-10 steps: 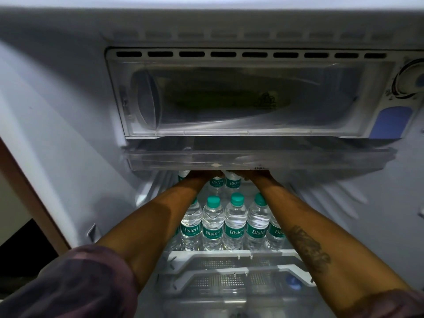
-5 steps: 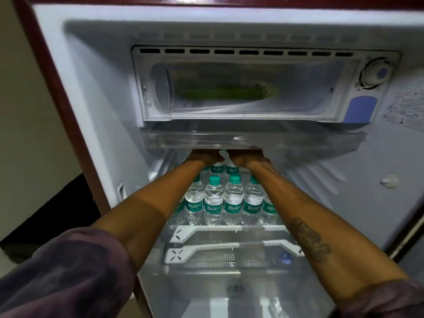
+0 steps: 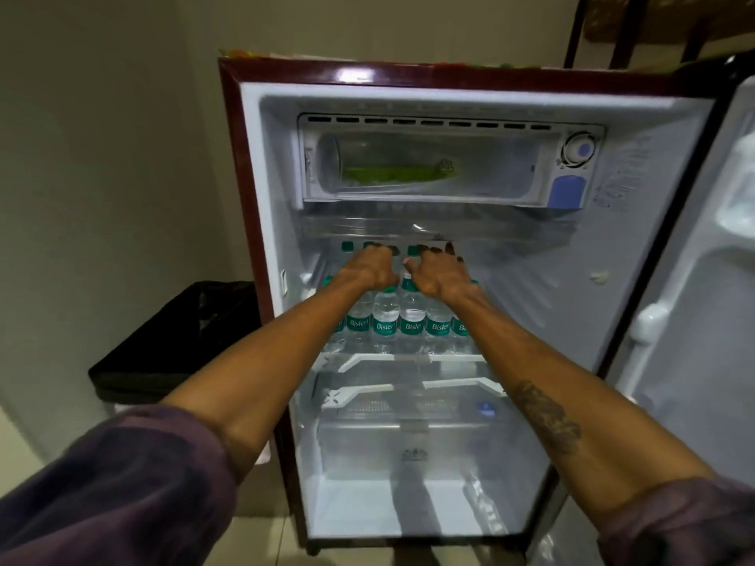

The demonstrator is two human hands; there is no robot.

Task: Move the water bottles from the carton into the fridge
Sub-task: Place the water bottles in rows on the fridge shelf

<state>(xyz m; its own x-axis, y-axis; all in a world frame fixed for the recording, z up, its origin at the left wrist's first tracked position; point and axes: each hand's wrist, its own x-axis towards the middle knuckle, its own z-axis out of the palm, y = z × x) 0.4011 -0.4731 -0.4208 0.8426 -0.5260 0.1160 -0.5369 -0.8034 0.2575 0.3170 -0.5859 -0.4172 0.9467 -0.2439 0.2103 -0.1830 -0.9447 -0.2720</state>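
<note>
Backs off since half a second ago, out from under tray (image 3: 439, 228). Open fridge (image 3: 637, 239); water bottles (image 3: 386, 320) upright, packed on upper shelf (image 3: 449, 357). Over caps (image 3: 347, 246): left hand (image 3: 369, 269), right hand (image 3: 439, 275), fingers (image 3: 449, 249) curled, grip unclear. Likely full, heavy, slick, squashy: take round the waist.

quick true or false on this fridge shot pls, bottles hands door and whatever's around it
1. The fridge door is open. True.
2. The bottles stand on the lowest shelf. False: they are on the top shelf.
3. The left hand and right hand both reach over the bottles. True.
4. The bottle caps are red. False: the caps are green.
5. A black bin stands beside the fridge. True.
</note>
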